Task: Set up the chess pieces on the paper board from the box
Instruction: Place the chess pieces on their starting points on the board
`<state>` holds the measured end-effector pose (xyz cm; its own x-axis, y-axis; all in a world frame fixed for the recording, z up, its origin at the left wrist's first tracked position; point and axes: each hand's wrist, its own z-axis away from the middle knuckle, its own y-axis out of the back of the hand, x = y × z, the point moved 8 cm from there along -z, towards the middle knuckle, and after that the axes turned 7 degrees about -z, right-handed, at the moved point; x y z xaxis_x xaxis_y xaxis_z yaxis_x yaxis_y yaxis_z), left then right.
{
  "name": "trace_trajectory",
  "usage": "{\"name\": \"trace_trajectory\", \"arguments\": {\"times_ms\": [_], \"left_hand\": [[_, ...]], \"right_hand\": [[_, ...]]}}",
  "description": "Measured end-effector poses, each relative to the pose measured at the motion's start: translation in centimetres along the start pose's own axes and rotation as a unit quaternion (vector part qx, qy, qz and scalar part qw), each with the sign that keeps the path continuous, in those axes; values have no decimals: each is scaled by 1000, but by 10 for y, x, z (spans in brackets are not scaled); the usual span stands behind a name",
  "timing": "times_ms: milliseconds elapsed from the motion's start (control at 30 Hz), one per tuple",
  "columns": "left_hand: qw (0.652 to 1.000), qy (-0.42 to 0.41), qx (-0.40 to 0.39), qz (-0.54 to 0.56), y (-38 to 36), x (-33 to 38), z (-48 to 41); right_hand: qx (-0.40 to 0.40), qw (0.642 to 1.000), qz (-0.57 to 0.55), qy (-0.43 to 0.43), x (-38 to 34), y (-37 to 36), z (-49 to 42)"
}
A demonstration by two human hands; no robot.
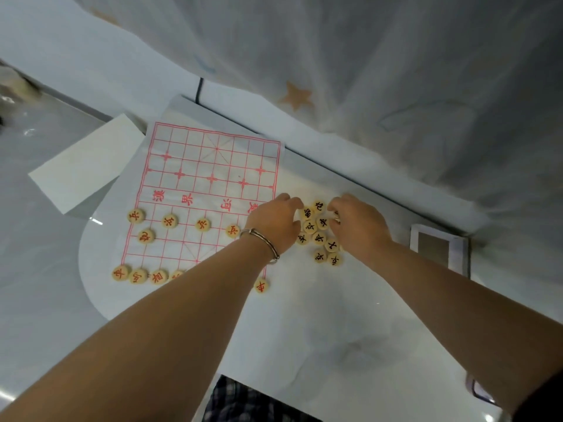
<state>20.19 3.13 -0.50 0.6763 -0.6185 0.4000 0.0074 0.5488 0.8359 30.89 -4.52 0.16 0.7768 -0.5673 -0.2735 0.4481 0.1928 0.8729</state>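
**Both hands in the black pile, red side laid out**

The paper board [210, 178] lies flat on the white desk [304, 318]. It is a thin pale sheet printed with a red grid, small red crosses and a diagonal-crossed square at the far end. Its long axis runs away from the person, leaning a little to the right. A band of red characters crosses it at mid-length (they do not read upright from this side).

The red pieces [170, 221] are round, pale wooden discs lying flat with red characters face up. They sit on the near half of the board. One row of four shows just below the character band and a single disc [146, 236] sits behind it at the left. More stand along the near edge, partly hidden by the left forearm, with one [262, 285] at the near right corner.

The black pieces [320, 238] are the same discs with black characters. They lie in a loose cluster on the desk just beside the board's right edge, some touching.

The left hand [275, 226], a metal bracelet [262, 243] on its wrist, and the right hand [356, 226] flank this cluster. Their fingers are curled down onto it, and I cannot tell whether either grips a disc.

A white-rimmed box [438, 248] sits near the right edge, under a star-printed curtain [396, 86].
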Motion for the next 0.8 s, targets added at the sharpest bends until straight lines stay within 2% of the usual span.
{"name": "trace_trajectory", "arguments": {"times_ms": [167, 400, 467, 500, 533, 567, 633, 667, 700, 733, 800], "left_hand": [[1000, 16, -7, -19, 0, -5, -6], [999, 5, 3, -52, 1, -3, -11], [999, 8, 5, -46, 1, -2, -12], [999, 8, 3, -42, 0, -1, -13], [999, 7, 0, -37, -2, 0, -13], [999, 7, -3, -32, -3, 0, -14], [1000, 10, -11, -25, -4, -1, -14], [1000, 14, -13, -22, -3, -3, -14], [1000, 19, -15, -18, -3, -6, -13], [1000, 24, -15, -14, -3, -8, -12], [999, 30, -18, -5, -3, -12, -9]], "right_hand": [[-48, 989, 107, 91, -12, -11, -13], [-71, 973, 155, 155, -23, -17, -13], [-33, 990, 66, 118, -18, -8, -14], [-1, 998, -27, 60, -7, 1, -15], [27, 987, -154, -23, 11, 7, -16], [41, 944, -307, -113, 30, 9, -14], [21, 781, -580, -231, 53, 0, -5], [-1, 711, -654, -257, 58, -5, -1], [-24, 663, -698, -269, 60, -9, 3], [-48, 632, -725, -271, 61, -12, 7], [-95, 586, -763, -257, 58, -16, 12]]}}
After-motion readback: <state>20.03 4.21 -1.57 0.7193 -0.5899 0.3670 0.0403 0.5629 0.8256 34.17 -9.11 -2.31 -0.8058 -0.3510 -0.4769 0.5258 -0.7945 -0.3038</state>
